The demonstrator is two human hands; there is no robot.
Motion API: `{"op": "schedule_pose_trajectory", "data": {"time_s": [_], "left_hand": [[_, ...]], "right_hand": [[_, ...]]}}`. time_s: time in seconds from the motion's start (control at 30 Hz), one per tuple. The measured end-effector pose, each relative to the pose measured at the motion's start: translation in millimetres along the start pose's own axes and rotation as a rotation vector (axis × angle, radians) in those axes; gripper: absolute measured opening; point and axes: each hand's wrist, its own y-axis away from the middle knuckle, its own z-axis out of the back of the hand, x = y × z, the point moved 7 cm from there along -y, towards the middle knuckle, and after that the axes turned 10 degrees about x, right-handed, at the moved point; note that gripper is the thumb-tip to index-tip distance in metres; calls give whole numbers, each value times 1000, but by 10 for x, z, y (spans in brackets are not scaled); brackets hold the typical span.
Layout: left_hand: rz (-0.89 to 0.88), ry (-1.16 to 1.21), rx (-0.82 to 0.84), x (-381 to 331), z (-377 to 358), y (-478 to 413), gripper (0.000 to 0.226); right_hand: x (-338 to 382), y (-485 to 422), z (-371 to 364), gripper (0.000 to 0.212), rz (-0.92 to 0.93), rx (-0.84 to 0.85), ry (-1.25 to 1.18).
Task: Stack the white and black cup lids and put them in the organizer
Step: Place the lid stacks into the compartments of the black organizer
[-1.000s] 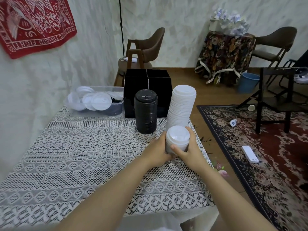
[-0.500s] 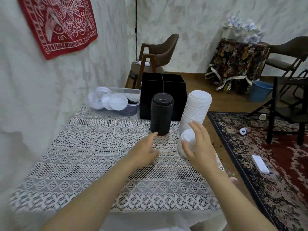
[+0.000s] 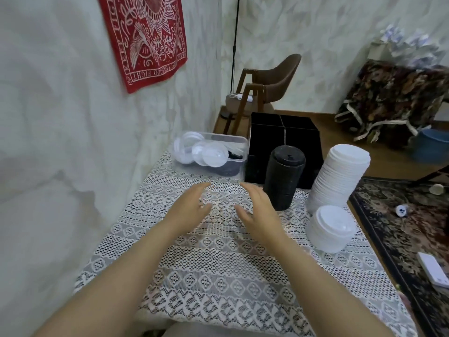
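Note:
A short stack of white lids (image 3: 331, 229) stands near the table's right edge, in front of a tall leaning stack of white lids (image 3: 339, 175). A tall stack of black lids (image 3: 283, 177) stands left of it, before the black divided organizer (image 3: 283, 137). A clear bin (image 3: 237, 152) at the back left holds loose white and black lids (image 3: 210, 154). My left hand (image 3: 190, 207) and my right hand (image 3: 257, 210) hover over the middle of the table, fingers straight, holding nothing, pointing toward the bin.
The table wears a white lace cloth (image 3: 218, 263) and stands against the wall on the left. A brown chair (image 3: 267, 86) stands behind it. A patterned rug (image 3: 401, 227) with small items lies on the floor to the right.
Both hands let go of the short white stack, left it on the table, and moved left and forward over the cloth. The view turned left.

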Motion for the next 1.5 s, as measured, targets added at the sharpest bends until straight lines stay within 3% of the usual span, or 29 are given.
{"op": "schedule_pose_trajectory", "data": {"time_s": [0.13, 0.47, 0.63, 0.8, 1.0, 1.5], "left_hand": [[4, -45, -64, 187, 281, -155, 57], [-52, -274, -167, 302, 620, -821, 61], [-40, -334, -146, 321, 573, -1054, 56], [-58, -359, -192, 383, 637, -1210, 37], [-45, -341, -223, 452, 672, -1273, 20], [-64, -325, -233, 385, 731, -629, 18]], "right_hand": [[61, -417, -66, 62, -20, 77, 50], [191, -1247, -41, 64, -19, 44, 384], [181, -1427, -124, 54, -22, 122, 477], [162, -1568, -166, 42, -29, 139, 549], [125, -1629, -157, 38, -59, 114, 507], [348, -1172, -183, 38, 35, 84, 461]]}}
